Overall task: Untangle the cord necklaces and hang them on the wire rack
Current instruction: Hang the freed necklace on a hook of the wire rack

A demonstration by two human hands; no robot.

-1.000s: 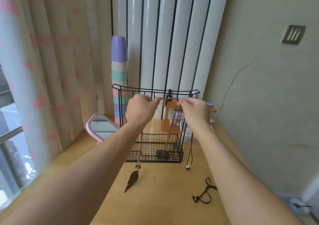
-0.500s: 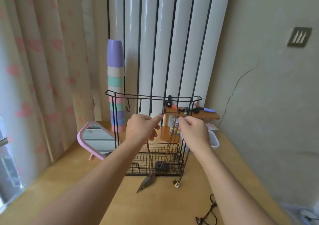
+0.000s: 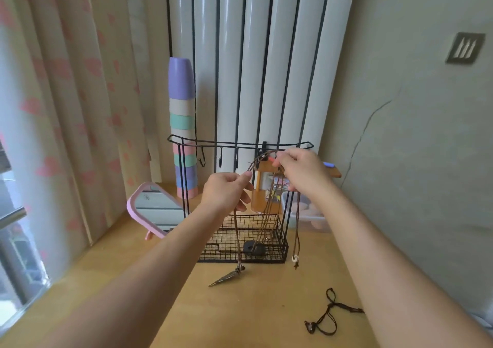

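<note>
The brown cord necklaces point(image 3: 255, 161) are held up between both hands, in front of the wire rack point(image 3: 218, 241) and just below its top rail. One cord is pinched between the thumb and forefinger of the left hand point(image 3: 226, 193), whose other fingers are loosely curled beneath. The fingers of the right hand point(image 3: 304, 171) are curled round a bunch of strands, and this hand is held higher and nearer the rail than the left.

A short arc of cord is stretched from one hand to the other. From the left hand a strand hangs down to a feather pendant point(image 3: 225, 279), whose tip rests on the worktop point(image 3: 253, 315) just in front of the rack. From the right hand several strands fall across the front of the rack's basket, and one ends in a bead pendant point(image 3: 295, 260) hanging beside the basket's right corner.

A black cord necklace point(image 3: 332, 305) lies loose on the worktop, well apart from both hands, by the right forearm.

Print on a card behind the rack is too small to be read.
</note>
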